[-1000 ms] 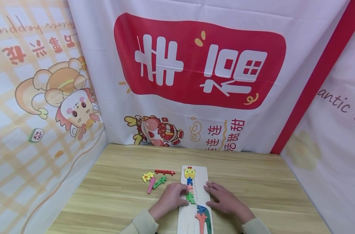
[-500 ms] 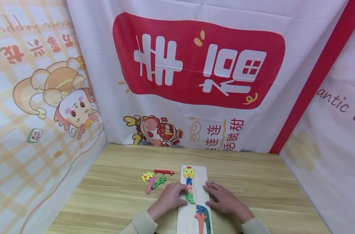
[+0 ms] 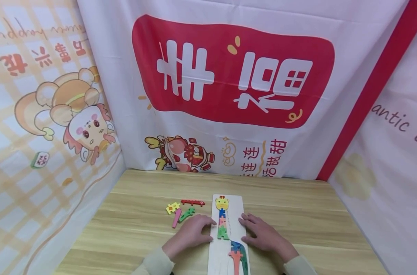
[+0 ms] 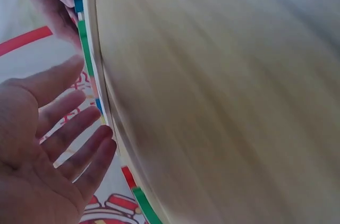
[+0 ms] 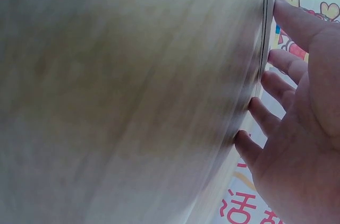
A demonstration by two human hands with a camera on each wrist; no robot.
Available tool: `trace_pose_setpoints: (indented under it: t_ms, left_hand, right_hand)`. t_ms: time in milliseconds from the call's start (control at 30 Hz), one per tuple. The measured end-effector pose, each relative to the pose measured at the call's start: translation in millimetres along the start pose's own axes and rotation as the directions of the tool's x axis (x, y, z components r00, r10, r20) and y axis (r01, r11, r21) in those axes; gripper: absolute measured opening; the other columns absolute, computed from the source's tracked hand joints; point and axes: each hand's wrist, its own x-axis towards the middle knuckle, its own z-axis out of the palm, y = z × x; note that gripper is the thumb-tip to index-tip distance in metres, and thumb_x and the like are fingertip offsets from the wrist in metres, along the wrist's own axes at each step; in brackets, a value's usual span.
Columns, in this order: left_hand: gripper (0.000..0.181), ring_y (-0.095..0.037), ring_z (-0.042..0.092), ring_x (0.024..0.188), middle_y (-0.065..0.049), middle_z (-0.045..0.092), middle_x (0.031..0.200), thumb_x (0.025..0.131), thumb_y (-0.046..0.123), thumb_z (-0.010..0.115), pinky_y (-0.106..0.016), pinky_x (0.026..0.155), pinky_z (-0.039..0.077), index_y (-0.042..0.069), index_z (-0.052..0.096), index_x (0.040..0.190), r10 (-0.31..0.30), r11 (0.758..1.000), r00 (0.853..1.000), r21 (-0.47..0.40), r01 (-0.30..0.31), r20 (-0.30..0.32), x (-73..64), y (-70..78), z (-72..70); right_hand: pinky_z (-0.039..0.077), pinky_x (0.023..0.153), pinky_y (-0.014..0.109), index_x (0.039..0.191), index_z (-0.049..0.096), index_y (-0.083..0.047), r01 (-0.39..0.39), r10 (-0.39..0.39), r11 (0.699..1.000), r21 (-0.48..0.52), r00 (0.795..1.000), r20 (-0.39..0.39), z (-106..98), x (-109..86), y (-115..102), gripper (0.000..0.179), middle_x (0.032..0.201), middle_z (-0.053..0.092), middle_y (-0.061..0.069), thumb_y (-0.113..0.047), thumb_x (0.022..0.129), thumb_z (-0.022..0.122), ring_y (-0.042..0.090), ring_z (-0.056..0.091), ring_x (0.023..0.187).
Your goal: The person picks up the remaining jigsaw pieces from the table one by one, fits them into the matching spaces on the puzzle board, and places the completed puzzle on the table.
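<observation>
A pale wooden puzzle board lies upright before me on the table. Its giraffe has a yellow head piece, then a blue piece, a pink piece and a green piece down the neck. Lower right sit a blue body piece, an orange leg piece and a dark green piece. My left hand hovers at the board's left edge, fingers relaxed, holding nothing. Fingertips of my right hand rest along the right edge.
Left of the board, loose puzzle pieces lie on the wooden table: a red one, a yellow one, a green one and a pink one. Printed cloth hangs behind and at both sides.
My left hand has drawn back to the left, off the pink and green neck pieces, which now show fully. My right hand stays at the board's right edge.
</observation>
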Motion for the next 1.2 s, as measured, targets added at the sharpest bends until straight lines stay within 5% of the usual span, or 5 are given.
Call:
trace_pose_setpoints:
  t_ms: [300,700,867,1000,1200]
  left_hand:
    - [0.071,-0.024,0.049,0.144,0.005,0.050,0.158,0.084,0.055,0.078,-0.051,0.120,0.040,0.030,0.056,0.148,0.047,0.988,0.988,0.136,-0.067,0.147,-13.8,-11.5,-0.7]
    - [0.062,-0.023,0.050,0.144,0.007,0.052,0.156,0.089,0.052,0.075,-0.051,0.119,0.041,0.032,0.059,0.145,0.049,0.992,0.986,0.111,-0.067,0.159,-13.0,-11.6,-4.6]
    - [0.057,-0.022,0.050,0.143,0.007,0.053,0.155,0.092,0.047,0.074,-0.050,0.118,0.042,0.032,0.059,0.145,0.061,0.997,0.985,0.036,-0.067,0.161,-9.2,-16.2,-8.8]
    - [0.054,-0.024,0.050,0.143,0.003,0.055,0.154,0.096,0.036,0.073,-0.052,0.119,0.042,0.026,0.058,0.147,0.053,0.998,0.994,-0.026,-0.051,0.093,-3.8,-25.1,-14.8]
    - [0.050,-0.032,0.056,0.135,-0.005,0.062,0.145,0.094,0.023,0.075,-0.057,0.114,0.045,0.018,0.061,0.142,-0.005,1.000,0.992,0.019,0.008,-0.124,7.2,-50.5,-30.0]
  right_hand:
    - [0.033,0.120,0.064,0.156,0.047,-0.023,-0.004,0.004,1.000,-0.001,1.000,-0.006,0.6,-0.6,-0.8,0.069,0.167,0.038,0.004,-0.057,0.098,0.062,0.037,0.032,0.155]
    - [0.033,0.120,0.065,0.155,0.048,-0.022,0.000,0.000,1.000,-0.001,1.000,0.004,-0.9,-0.5,-2.3,0.068,0.166,0.039,0.004,-0.056,0.098,0.062,0.038,0.032,0.154]
    - [0.032,0.121,0.064,0.156,0.048,-0.021,0.008,-0.008,1.000,-0.007,1.000,-0.002,-0.6,-0.7,-0.2,0.069,0.166,0.039,0.005,-0.056,0.098,0.062,0.038,0.032,0.154]
    - [0.032,0.121,0.064,0.156,0.047,-0.021,0.010,-0.010,1.000,-0.008,1.000,-0.002,-0.1,-0.3,0.7,0.069,0.166,0.039,0.005,-0.056,0.098,0.062,0.038,0.032,0.154]
    - [0.033,0.121,0.063,0.156,0.047,-0.022,0.017,-0.018,0.999,-0.033,1.000,-0.005,2.1,0.9,2.8,0.070,0.166,0.039,0.004,-0.058,0.098,0.061,0.037,0.033,0.154]
